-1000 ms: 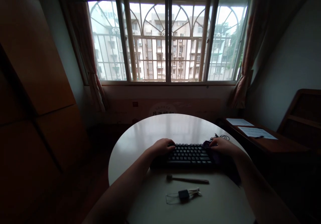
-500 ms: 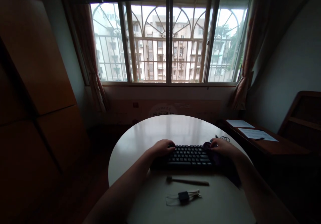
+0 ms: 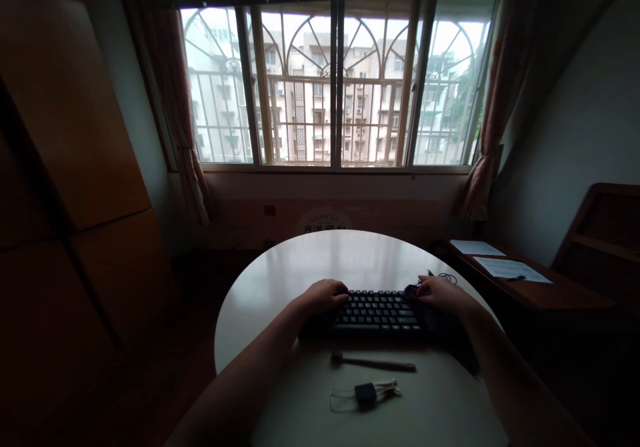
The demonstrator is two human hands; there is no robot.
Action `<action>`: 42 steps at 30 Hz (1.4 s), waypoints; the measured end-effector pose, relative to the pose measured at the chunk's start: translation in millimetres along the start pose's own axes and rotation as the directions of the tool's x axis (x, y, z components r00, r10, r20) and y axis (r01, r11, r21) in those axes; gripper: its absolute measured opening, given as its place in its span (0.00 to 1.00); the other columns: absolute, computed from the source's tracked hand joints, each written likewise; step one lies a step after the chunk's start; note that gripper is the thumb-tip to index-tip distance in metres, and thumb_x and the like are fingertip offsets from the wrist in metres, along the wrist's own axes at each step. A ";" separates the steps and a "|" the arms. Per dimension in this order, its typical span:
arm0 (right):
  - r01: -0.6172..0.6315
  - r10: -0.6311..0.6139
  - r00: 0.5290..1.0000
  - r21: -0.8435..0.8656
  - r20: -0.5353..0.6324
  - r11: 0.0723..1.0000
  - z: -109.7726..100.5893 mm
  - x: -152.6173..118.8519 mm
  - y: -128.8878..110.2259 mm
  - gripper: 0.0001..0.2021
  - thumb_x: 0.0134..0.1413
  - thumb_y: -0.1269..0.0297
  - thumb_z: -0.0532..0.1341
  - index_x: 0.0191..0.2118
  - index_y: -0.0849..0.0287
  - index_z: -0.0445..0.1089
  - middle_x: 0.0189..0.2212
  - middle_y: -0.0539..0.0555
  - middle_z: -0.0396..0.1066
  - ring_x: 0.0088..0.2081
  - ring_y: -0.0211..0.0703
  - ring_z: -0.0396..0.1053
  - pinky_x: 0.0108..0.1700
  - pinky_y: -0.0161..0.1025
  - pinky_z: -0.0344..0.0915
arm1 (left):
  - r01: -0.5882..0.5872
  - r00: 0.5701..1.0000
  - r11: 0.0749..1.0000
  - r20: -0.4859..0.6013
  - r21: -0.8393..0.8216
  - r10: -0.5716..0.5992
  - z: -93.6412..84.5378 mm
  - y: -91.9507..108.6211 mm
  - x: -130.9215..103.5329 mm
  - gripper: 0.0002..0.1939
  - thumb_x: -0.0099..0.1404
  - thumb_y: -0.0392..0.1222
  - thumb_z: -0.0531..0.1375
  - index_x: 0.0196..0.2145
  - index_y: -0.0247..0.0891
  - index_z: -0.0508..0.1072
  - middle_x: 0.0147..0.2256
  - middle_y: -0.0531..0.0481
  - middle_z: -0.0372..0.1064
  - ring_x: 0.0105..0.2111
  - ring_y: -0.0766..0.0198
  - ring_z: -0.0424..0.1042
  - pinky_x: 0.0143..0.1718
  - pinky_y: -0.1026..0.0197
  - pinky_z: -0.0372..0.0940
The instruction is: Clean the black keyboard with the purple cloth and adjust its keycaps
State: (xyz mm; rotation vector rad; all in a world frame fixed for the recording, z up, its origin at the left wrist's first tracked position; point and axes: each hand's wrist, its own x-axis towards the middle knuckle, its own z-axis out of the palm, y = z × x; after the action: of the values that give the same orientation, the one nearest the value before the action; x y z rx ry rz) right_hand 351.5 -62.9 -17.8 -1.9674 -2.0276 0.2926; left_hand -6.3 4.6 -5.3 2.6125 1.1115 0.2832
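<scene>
A black keyboard [image 3: 377, 310] lies on the white round table, its keys facing up. My left hand [image 3: 327, 296] is closed around the keyboard's left end, thumb on the top edge and the other fingers partly hidden. At the right end, my right hand [image 3: 444, 295] pinches a dark purple cloth [image 3: 434, 320] against the keyboard's upper right corner. The cloth drapes over that end and hides the keys under it. In front of the keyboard lies a slim brush [image 3: 373, 362] with dark bristles. Nearer still is a small dark block [image 3: 365, 393] with thin wire loops and pale strands.
A thin black cable [image 3: 449, 277] lies coiled behind my right hand. The table's [image 3: 280, 260] curved edge runs around the work. To the right, a low wooden surface holds papers [image 3: 513, 269] and a pen [image 3: 516, 278]. Wooden cabinets [image 3: 107, 247] stand at the left, a window ahead.
</scene>
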 end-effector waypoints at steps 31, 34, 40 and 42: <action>-0.016 0.017 1.000 0.070 -0.001 0.997 0.1 -1.8 -4.0 0.08 0.49 0.63 0.62 0.33 0.56 0.78 0.37 0.55 0.78 0.41 0.48 0.73 0.39 0.36 0.64 | 0.001 1.000 1.000 -0.004 -0.002 -0.001 -0.9 1.5 -1.8 0.18 0.64 0.53 0.55 0.48 0.45 0.75 0.47 0.49 0.73 0.46 0.54 0.71 0.46 0.58 0.64; -0.065 0.066 0.998 0.032 -0.022 0.997 0.6 -2.6 -7.6 0.08 0.49 0.62 0.62 0.33 0.56 0.77 0.36 0.55 0.78 0.40 0.48 0.73 0.35 0.35 0.63 | 0.008 1.000 1.000 0.001 -0.002 -0.008 -2.1 3.2 -2.2 0.18 0.64 0.52 0.55 0.48 0.45 0.75 0.47 0.48 0.73 0.46 0.54 0.71 0.46 0.58 0.64; -0.049 0.048 0.999 0.135 0.008 0.990 -0.5 -3.8 -5.3 0.08 0.48 0.64 0.62 0.33 0.57 0.78 0.36 0.55 0.79 0.40 0.47 0.74 0.40 0.36 0.65 | 0.014 1.000 1.000 0.005 0.007 -0.014 -2.9 3.0 -3.2 0.18 0.65 0.53 0.55 0.48 0.45 0.74 0.48 0.49 0.73 0.46 0.55 0.71 0.46 0.59 0.64; -0.045 0.044 0.999 0.165 0.010 0.985 -1.9 -5.4 -3.9 0.08 0.47 0.64 0.63 0.33 0.57 0.78 0.37 0.54 0.79 0.42 0.48 0.74 0.42 0.36 0.66 | 0.019 1.000 1.000 0.005 0.013 -0.019 -2.8 2.6 -3.5 0.18 0.65 0.53 0.55 0.48 0.45 0.74 0.48 0.49 0.73 0.46 0.55 0.70 0.46 0.59 0.64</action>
State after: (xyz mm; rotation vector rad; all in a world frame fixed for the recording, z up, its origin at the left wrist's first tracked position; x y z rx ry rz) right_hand 348.6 -68.6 -15.1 -1.9133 -1.8990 0.4620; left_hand -7.7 0.9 -2.0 2.6113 1.1398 0.2662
